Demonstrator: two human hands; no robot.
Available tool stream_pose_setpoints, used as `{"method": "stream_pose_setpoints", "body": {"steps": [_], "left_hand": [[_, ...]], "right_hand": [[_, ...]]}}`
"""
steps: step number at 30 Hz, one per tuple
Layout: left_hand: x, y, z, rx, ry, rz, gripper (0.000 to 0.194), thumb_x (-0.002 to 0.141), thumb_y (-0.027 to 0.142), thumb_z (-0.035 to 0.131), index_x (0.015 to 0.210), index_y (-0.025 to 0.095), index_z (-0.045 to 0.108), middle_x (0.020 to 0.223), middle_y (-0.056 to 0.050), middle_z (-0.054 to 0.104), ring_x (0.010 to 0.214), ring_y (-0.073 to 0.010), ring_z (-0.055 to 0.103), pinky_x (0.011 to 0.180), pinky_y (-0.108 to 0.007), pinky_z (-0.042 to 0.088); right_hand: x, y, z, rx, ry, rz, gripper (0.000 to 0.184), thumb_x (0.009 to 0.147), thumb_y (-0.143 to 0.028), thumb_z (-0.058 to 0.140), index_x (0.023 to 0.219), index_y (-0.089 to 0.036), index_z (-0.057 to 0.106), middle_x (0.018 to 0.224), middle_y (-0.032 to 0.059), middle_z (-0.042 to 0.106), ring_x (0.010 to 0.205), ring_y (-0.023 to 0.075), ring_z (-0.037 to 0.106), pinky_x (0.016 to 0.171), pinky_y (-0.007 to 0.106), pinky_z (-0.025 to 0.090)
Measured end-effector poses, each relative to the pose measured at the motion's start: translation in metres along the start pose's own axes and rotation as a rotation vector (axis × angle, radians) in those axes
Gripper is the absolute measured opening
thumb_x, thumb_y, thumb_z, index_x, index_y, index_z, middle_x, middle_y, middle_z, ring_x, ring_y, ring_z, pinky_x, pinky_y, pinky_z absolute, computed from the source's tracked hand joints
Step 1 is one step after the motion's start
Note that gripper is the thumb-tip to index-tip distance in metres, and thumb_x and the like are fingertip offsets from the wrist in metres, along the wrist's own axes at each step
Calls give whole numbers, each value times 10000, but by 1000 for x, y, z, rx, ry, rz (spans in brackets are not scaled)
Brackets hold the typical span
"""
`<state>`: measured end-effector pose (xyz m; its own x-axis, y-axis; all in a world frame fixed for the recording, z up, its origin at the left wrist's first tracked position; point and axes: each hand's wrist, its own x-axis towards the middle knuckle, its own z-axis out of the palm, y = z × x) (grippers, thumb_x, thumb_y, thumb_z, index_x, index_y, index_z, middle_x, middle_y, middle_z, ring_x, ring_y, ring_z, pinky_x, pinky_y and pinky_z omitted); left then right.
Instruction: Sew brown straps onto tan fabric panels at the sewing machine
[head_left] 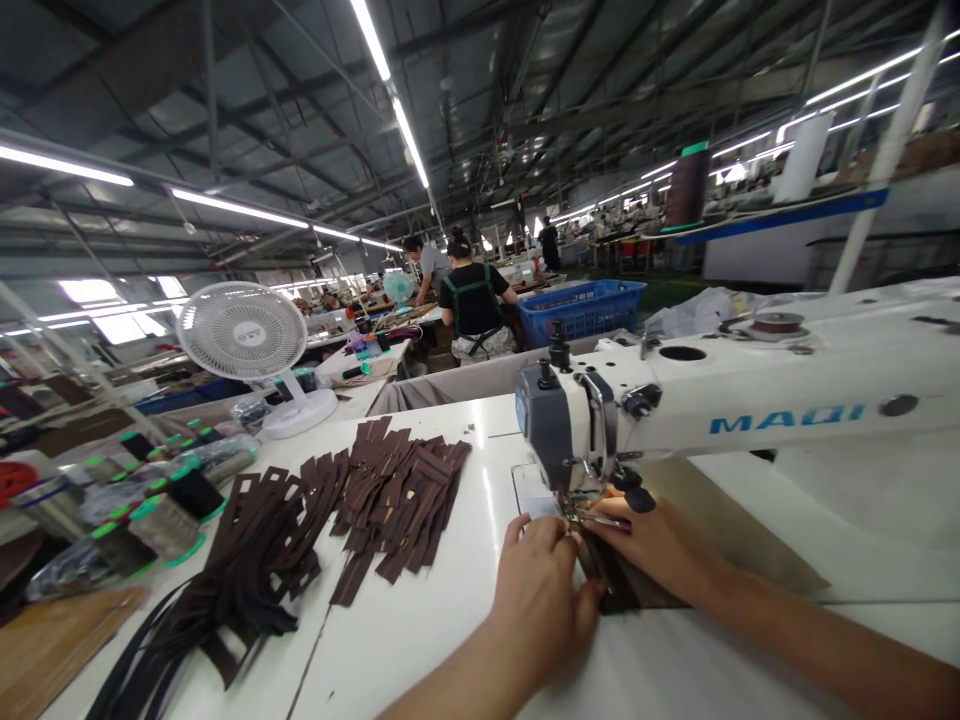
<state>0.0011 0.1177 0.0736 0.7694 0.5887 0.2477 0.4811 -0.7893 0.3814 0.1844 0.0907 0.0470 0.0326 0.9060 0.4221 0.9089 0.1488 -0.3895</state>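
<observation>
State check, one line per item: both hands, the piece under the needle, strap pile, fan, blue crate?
left hand: flat on brown piece
right hand: pressing brown piece at needle
brown piece: flat under presser foot
strap pile: loose, untouched
fan: upright; spin unclear
blue crate: contents hidden
</observation>
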Motion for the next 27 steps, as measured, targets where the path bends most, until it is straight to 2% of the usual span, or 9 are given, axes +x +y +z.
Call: {"method": "stream_pose_setpoints", "body": {"steps": [4,10,19,23,27], "left_hand": [[1,1,-1,28,-9,-1,272,768,298,624,1003,164,604,1079,-82,603,1038,-242,543,1038,-461,351],[0,0,-1,49,-14,15,300,774,327,629,1020,160,596,1089,-82,598,1042,-240,543,1047,-455,340],[4,-1,0,68,-9,16,297,785,320,614,1027,150,592,1091,-88,598,1060,-239,536,1063,-456,321],[5,-2,0,59,-12,16,307,784,327,613,1030,144,594,1079,-88,597,1056,-233,538,1083,-451,300],[4,-2,0,51,-22,4,321,793,347,605,1045,149,588,1078,-84,595,1058,-229,537,1095,-454,285]], "right_hand": [[4,-3,-5,-25,-60,-5,269,878,-240,455,753,-222,692,745,54,672,695,232,631,618,319,477],[6,-1,-3,-26,-89,-1,241,855,-223,484,752,-212,702,733,62,683,692,249,644,634,337,495],[7,-3,-5,-38,-39,11,289,861,-244,468,647,-225,661,664,66,664,636,256,634,571,333,468],[10,1,-4,-19,8,39,293,870,-226,437,694,-210,670,690,92,679,656,279,649,568,335,470],[11,7,-2,28,7,16,290,882,-236,456,697,-212,678,683,61,684,650,227,655,587,275,485]]}}
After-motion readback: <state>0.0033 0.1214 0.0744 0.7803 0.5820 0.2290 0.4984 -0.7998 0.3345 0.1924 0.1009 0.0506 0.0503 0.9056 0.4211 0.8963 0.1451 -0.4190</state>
